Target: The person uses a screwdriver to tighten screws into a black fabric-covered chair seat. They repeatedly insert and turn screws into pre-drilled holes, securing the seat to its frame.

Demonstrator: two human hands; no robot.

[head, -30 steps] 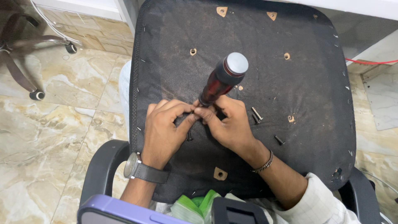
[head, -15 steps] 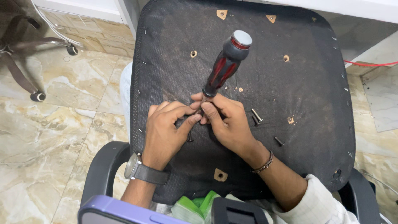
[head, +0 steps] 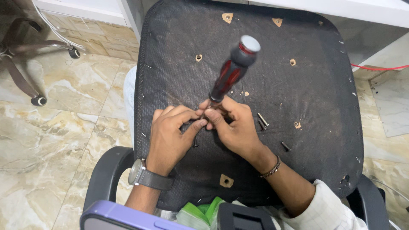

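While both hands meet over the black chair underside (head: 298, 93), the right hand (head: 234, 125) pinches the shaft of a red-and-black screwdriver (head: 232, 72) that leans up and away; the left hand (head: 170, 136) curls its fingertips against the tip; loose screws (head: 263, 121) lie just beside the right hand

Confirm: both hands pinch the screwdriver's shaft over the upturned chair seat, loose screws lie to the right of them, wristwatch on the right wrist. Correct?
Not quite: in the head view the wristwatch is on the left wrist; the right wrist wears a thin bracelet. The rest holds: the left hand and right hand pinch the screwdriver low on its shaft over the chair seat, with loose screws to their right.
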